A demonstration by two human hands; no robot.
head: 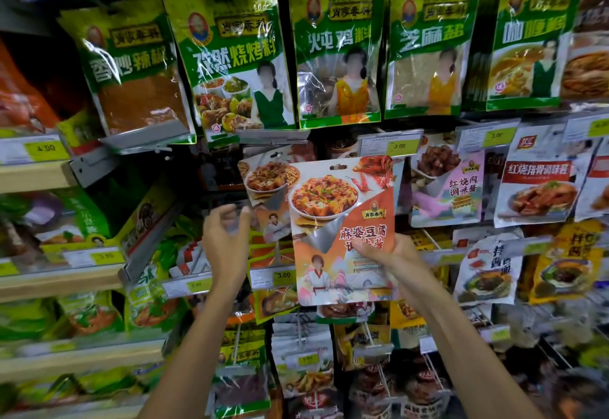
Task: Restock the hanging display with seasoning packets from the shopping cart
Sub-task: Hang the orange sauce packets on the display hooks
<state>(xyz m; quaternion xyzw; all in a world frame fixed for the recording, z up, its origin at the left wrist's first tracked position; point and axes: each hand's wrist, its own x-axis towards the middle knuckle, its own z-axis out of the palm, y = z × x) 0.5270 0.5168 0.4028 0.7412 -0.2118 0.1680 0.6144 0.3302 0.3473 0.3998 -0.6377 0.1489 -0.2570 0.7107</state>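
Observation:
My right hand [392, 260] grips an orange mapo tofu seasoning packet [342, 217] by its lower right part and holds it upright in front of the hanging display. Its hang hole is at the top. Just behind and to the left hangs a matching packet [268, 181] on a hook. My left hand [227, 237] is raised beside that hanging packet, fingers loosely curled near its lower left edge; whether they touch it I cannot tell. The shopping cart is not in view.
Green seasoning packets [336, 55] hang in a row above. Price tags [390, 145] clip to the hook ends. More sauce packets [540, 184] hang to the right and below. Wooden shelves [36, 176] with green bags stand at the left.

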